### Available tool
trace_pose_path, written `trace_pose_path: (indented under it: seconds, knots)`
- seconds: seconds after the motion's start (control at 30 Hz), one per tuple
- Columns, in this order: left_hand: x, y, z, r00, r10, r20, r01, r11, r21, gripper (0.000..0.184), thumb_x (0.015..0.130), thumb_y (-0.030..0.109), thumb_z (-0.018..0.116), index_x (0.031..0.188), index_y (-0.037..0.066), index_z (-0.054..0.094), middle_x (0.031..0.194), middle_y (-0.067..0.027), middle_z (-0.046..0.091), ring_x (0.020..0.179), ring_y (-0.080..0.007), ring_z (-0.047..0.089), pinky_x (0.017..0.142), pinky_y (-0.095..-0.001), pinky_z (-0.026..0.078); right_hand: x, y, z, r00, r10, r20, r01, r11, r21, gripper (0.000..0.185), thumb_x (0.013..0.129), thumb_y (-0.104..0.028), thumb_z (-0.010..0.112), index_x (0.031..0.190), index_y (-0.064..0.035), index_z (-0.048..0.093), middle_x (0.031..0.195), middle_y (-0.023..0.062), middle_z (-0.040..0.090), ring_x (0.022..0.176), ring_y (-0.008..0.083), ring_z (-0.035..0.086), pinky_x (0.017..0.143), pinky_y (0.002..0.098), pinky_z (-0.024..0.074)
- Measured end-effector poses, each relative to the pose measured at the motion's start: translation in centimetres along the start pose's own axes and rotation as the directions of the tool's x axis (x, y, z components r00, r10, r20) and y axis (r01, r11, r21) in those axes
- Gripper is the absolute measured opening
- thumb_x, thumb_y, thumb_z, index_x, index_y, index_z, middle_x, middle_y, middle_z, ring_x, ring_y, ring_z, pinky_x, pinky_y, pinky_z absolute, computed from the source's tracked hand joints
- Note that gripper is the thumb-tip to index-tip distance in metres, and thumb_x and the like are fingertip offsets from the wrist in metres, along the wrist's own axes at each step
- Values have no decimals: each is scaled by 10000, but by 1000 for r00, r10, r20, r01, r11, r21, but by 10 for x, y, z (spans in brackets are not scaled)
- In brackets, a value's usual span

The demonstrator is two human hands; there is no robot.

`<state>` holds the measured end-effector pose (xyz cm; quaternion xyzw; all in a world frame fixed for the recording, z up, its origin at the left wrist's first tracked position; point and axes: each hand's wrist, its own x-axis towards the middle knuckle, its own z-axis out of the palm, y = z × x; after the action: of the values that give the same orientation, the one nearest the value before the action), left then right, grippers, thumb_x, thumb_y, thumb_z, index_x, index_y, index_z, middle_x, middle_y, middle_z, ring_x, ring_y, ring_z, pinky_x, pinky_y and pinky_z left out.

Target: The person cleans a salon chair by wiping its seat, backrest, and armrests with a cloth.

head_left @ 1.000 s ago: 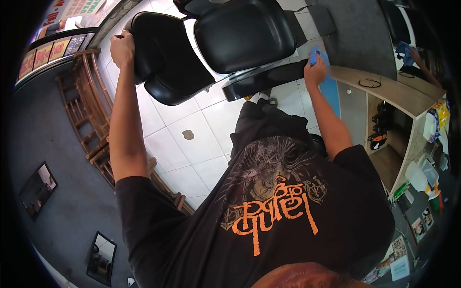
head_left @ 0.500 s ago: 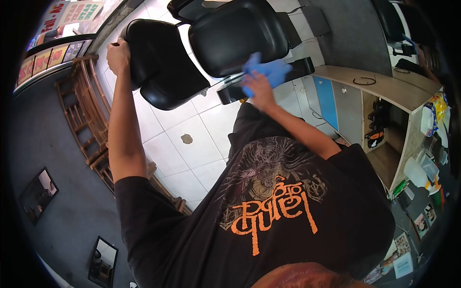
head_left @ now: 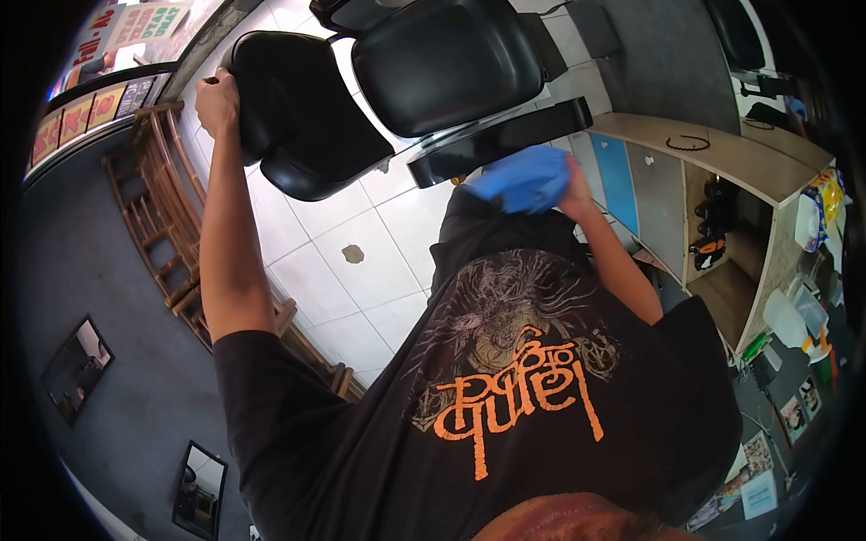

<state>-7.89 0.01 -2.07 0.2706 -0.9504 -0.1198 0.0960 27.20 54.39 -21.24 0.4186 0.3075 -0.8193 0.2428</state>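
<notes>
A black padded salon chair stands in front of me, with its backrest [head_left: 302, 99] on the left and its wide seat [head_left: 446, 68] in the middle. My left hand [head_left: 217, 105] is closed around the backrest's outer edge; the fingertips are partly hidden behind it. In my right hand [head_left: 575, 191] is a blue cloth [head_left: 523, 180], bunched and hanging in folds. The cloth is just on my side of the chair's black armrest [head_left: 505, 140], close to my body. Whether it touches the armrest I cannot tell.
A wooden counter [head_left: 713, 140] with blue and grey cabinet doors runs along the right, a dark cord-like loop [head_left: 688, 143] on top. Bottles and packets crowd the far right. At left stands a bamboo bench [head_left: 167, 198] by the dark wall. White tiles [head_left: 361, 279] cover the floor.
My right hand has moved right and toward my body with the blue cloth, from over the armrest to its near side. My left hand stays on the backrest, which has barely shifted.
</notes>
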Motion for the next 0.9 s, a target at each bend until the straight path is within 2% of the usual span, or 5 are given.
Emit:
trace_pose_path:
  seconds: [0.13,0.33,0.4,0.57,0.9]
  knots:
    - [-2,2,-1,1000,13,5,-13,1000,-2,557,930,458,531,1212,-3,669,1181,-269,719,1135,-439,680,1027,-501,492,4,-31,-102,887,-252,-387,372,887,275,586,1082,-505,341,1452,-94,536,1441,132,591,1285,353,583,1124,562,434]
    - [-2,3,-2,1000,5,3,-5,1000,16,552,933,451,529,1204,-9,670,1182,-268,719,1133,-439,680,1026,-504,491,65,-61,-97,860,-304,-411,459,814,357,648,1082,-536,298,1471,-66,516,1476,150,565,1341,356,550,1172,567,390]
    - [-2,2,-1,1000,4,4,-4,1000,13,566,932,458,528,1212,-12,671,1190,-275,715,1148,-441,674,1034,-498,486,106,-55,-67,874,-338,-348,449,835,318,625,1072,-528,314,1410,-75,578,1445,163,593,1317,372,571,1156,555,420]
    - [-6,7,-4,1000,-20,7,20,1000,-22,599,930,473,521,1227,-26,670,1212,-291,705,1176,-445,661,1051,-486,474,108,-18,75,583,-118,-804,468,857,214,649,1093,-549,329,1420,-41,568,1454,144,588,1312,322,586,1154,438,444]
    - [-3,1,-1,1000,-13,5,13,1000,-13,559,926,457,538,1229,8,676,1200,-256,719,1158,-428,674,1042,-493,484,119,80,62,974,17,-228,103,858,503,654,1083,-536,253,1435,-69,547,1442,167,588,1351,379,545,1164,600,402]
